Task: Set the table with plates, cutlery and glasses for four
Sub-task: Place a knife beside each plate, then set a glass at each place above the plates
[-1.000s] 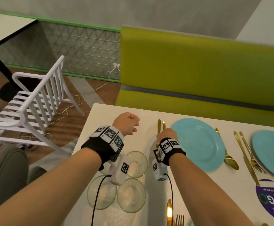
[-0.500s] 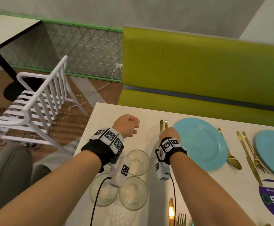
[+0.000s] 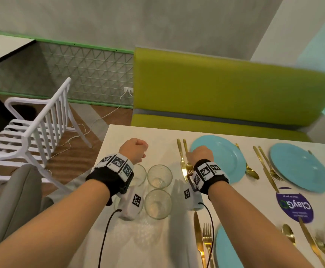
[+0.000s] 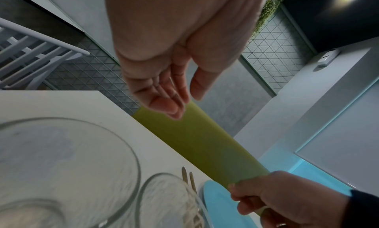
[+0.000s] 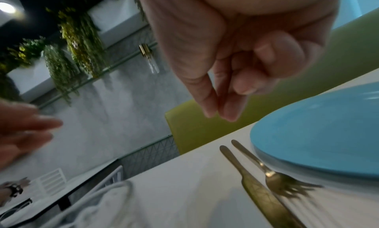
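Under my right hand (image 3: 199,154), a gold knife (image 3: 181,161) and fork (image 3: 187,161) lie side by side, handles pointing away from me. Three glasses (image 3: 159,176) stand between my wrists. Both hands hover loosely curled, empty; the left hand (image 3: 133,150) too.

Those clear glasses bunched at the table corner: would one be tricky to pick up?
Probably a little. The glasses look smooth and clear, so likely slippery and breakable. They stand upright, close together, so lifting one may knock a neighbour. Their wide mouths and flat bases suggest they will not tip easily.
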